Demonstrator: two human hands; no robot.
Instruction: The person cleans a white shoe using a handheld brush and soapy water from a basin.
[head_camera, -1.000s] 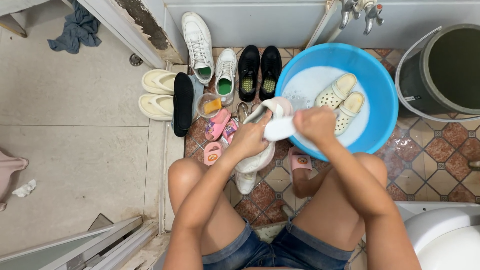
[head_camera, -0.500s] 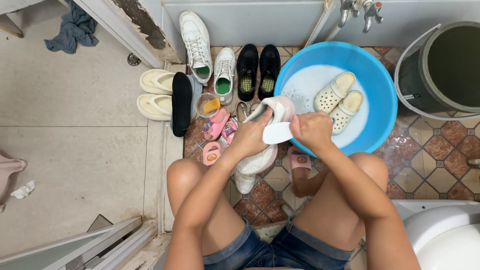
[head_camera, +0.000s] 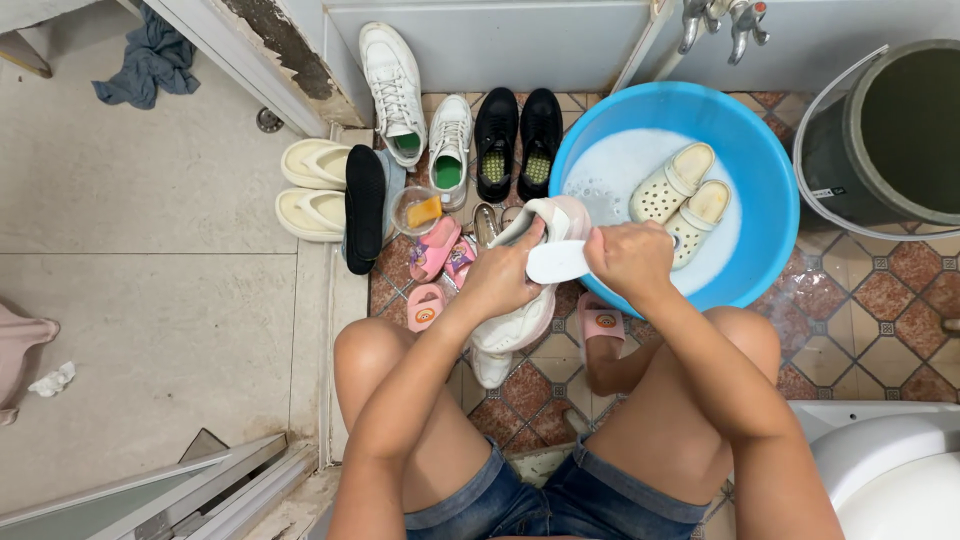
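Your right hand (head_camera: 630, 258) is closed around one end of a white insole (head_camera: 556, 262); the fingers wrap under it, so you see only knuckles, and the held end is hidden in your palm. Your left hand (head_camera: 503, 278) grips the white shoe (head_camera: 520, 322) near its opening, thumb on top toward the collar, the other fingers hidden beneath. The insole sticks out from your right fist toward 9 o'clock, its free tip touching the shoe's mouth; whether it goes inside cannot be told. The shoe hangs over the tiled floor (head_camera: 880, 300), its toe pointing toward 6 o'clock between your knees, partly covered by your left forearm. At 1 o'clock from your hands sits the blue basin (head_camera: 760, 180) of milky water with two cream clogs (head_camera: 680, 200) floating in it; your right hand covers its near rim. At 9 o'clock lie small pink sandals (head_camera: 436, 248), and another pink slipper (head_camera: 600, 322) shows under your right wrist. At 12 o'clock black shoes (head_camera: 518, 135) stand by the wall. A dark bucket (head_camera: 900, 130) at 2 o'clock is cut off by the edge.
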